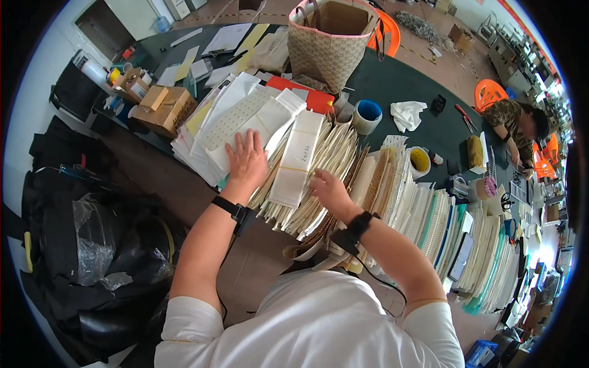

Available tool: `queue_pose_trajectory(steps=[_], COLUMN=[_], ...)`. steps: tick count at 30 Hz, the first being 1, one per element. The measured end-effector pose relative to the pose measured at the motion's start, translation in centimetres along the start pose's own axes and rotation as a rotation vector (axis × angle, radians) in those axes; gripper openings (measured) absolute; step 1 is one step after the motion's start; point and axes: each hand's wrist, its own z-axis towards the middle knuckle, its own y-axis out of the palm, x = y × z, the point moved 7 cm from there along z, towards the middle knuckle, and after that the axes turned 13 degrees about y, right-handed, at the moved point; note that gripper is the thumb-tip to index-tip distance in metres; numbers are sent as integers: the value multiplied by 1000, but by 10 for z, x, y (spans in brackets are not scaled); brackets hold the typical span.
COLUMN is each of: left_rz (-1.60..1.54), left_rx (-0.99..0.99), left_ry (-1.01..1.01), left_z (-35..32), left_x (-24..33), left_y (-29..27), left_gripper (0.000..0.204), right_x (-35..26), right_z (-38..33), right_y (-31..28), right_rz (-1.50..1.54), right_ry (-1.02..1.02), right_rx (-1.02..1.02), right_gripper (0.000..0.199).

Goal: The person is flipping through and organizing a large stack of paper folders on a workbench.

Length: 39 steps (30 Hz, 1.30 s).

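Note:
My left hand (248, 161) lies with its fingers spread on a loose pile of white sheets, the top one a dotted sheet (242, 116). My right hand (331, 191) is curled, with fingertips drawn together beside a long white packet (297, 159). Whether anything thin is pinched there I cannot make out. A rubber band crosses the packet, which has handwriting on it. Beneath the packet stands a dense row of cream-coloured paper sleeves (337, 150), their edges fanned upward. A red folder (316, 100) sticks out behind the pile.
Farther back stand a patterned tote bag (325, 52), a blue-cored tape roll (368, 113) and crumpled white tissue (407, 115). Small cardboard boxes (165, 110) sit left. Upright stacks of sheets (429, 221) line the table's near edge rightward. Another person (518, 126) works at the far right.

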Motion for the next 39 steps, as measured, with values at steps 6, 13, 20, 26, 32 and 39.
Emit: queue_pose_trajectory(steps=[6,13,20,26,32,39], left_rz=[-63,-71,-64,-88,-37,-14], left_rx=[6,4,36,-16,84,176], left_ry=[9,61,114,60,73,86], left_z=[0,-7,-14,-7,7,1], left_x=[-15,-19,-13,-28,-47,-52], left_y=[-9,-11,-21,-16,-11,-12], left_gripper=[72,85,98,96,89,84], right_x=[4,0,-2,-10,-15,-5], right_z=[22,31,48,60,77,61], right_y=[20,24,28,43,28,19], right_rz=[657,746,560,648,520,566], right_ry=[399,444,399,393,280,300], right_rx=[-80,2,13,-32,93,-57], right_gripper=[48,34,28,29,24,49])
